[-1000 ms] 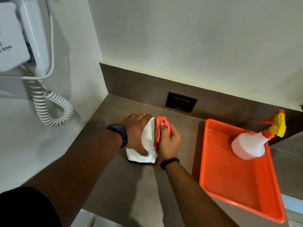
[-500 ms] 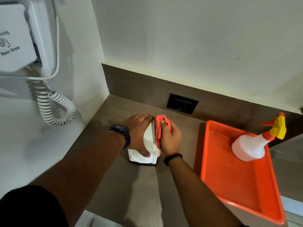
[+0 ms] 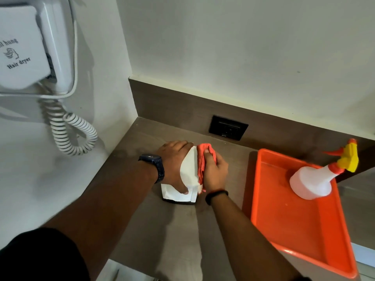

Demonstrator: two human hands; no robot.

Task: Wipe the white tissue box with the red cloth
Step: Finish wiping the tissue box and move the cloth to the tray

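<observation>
The white tissue box (image 3: 189, 171) stands on the brown counter (image 3: 174, 230) near the corner. My left hand (image 3: 174, 165) lies over its top and left side and grips it, the thumb on the front face. My right hand (image 3: 215, 173) is shut on the bunched red cloth (image 3: 202, 161) and presses it against the box's right side and top edge. Part of the box is hidden under both hands.
An orange tray (image 3: 294, 226) lies on the counter to the right, with a white spray bottle (image 3: 316, 179) lying in its far end. A black wall socket (image 3: 228, 127) sits behind the box. A wall-hung hair dryer (image 3: 26, 55) with coiled cord (image 3: 71, 132) is at left.
My right hand with the red cloth has slid slightly along the box's right side. My left hand keeps its hold on the box. The camera has come a little closer.
</observation>
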